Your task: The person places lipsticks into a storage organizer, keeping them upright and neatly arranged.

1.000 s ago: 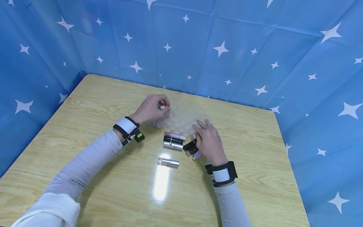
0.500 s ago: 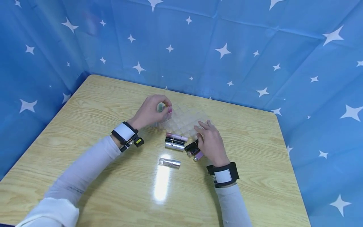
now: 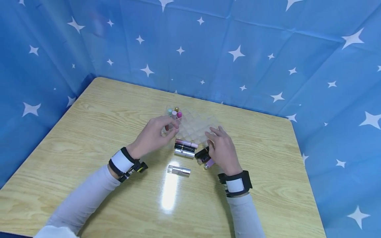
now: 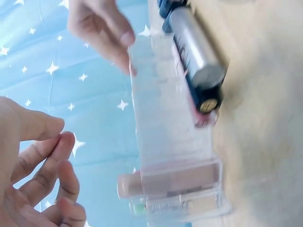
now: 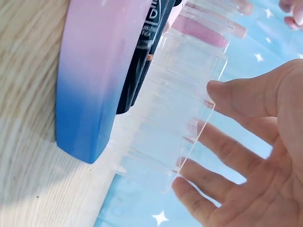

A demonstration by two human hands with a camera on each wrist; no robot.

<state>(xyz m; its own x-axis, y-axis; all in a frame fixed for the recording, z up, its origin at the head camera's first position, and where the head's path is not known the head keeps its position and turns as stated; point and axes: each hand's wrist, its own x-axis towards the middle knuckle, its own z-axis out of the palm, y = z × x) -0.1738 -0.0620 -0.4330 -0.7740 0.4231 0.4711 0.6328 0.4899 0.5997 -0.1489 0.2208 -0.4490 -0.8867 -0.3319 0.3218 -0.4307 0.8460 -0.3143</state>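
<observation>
A clear plastic lipstick organizer point(image 3: 196, 127) with diamond-shaped compartments stands toward the table's back. Several lipsticks point(image 3: 174, 114) stand upright in its left end, with pale, gold and magenta tops. My left hand point(image 3: 153, 134) hovers just in front of that end; in the left wrist view its thumb and index fingertips come close together and nothing shows between them. At the organizer's right end, my right hand point(image 3: 222, 150) rests its fingertips along the top rim. The right wrist view shows the thumb point(image 5: 236, 97) and spread fingers touching the clear edge.
Before the organizer lie a pink tube point(image 3: 187, 143), a black tube point(image 3: 185, 147) and a silver tube point(image 3: 184, 153). Black tubes point(image 3: 202, 154) and a purple-ended one point(image 3: 209, 163) lie by my right hand. Another silver tube point(image 3: 179, 170) lies nearer on the wooden table point(image 3: 125, 205).
My left hand has moved off the organizer's left end, down and toward me, letting go of a lipstick that now stands there. The right hand keeps its place on the rim.
</observation>
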